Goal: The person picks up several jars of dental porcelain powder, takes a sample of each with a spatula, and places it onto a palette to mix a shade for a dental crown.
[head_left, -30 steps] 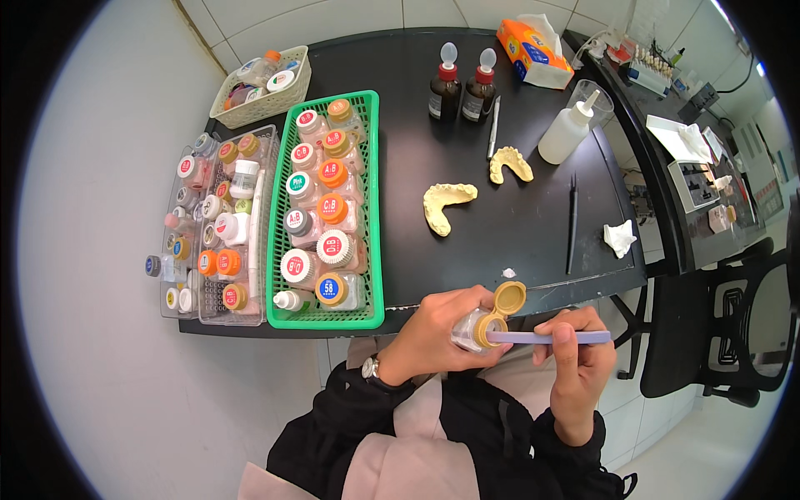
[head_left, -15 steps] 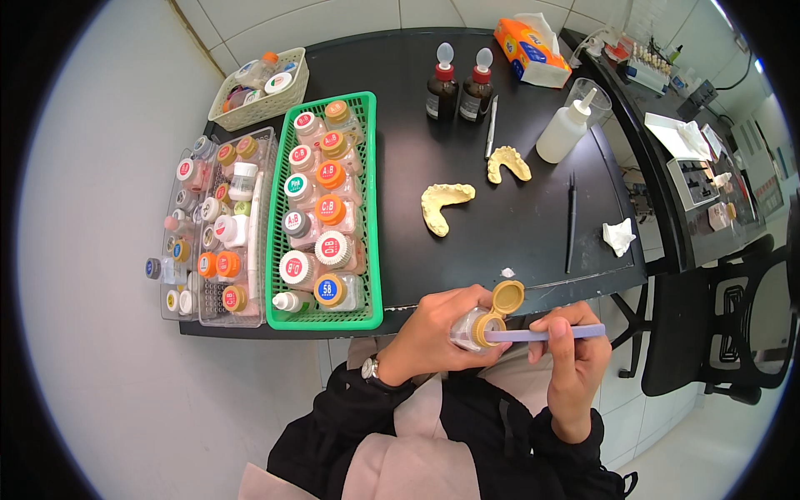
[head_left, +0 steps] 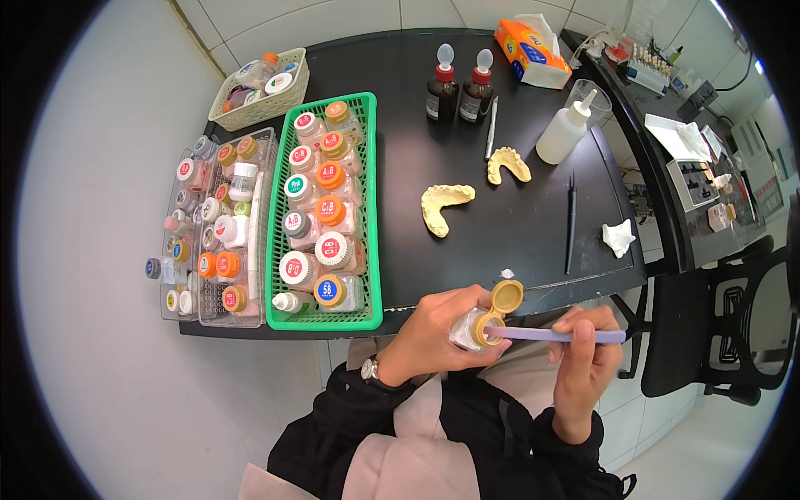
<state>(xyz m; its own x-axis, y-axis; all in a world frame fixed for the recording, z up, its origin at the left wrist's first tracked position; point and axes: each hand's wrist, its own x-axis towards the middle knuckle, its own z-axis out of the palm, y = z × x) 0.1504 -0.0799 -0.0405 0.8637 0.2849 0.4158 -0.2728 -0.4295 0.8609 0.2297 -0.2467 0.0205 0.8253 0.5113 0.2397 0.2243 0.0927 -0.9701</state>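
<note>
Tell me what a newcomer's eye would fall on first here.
Probably the bright green basket of capped bottles on the left of the black table. Next, at the near edge, the left hand holds a small clear bottle, its gold lid open, and the right hand holds a lavender stick at its mouth. Two yellowish arch-shaped casts lie mid-table.
</note>
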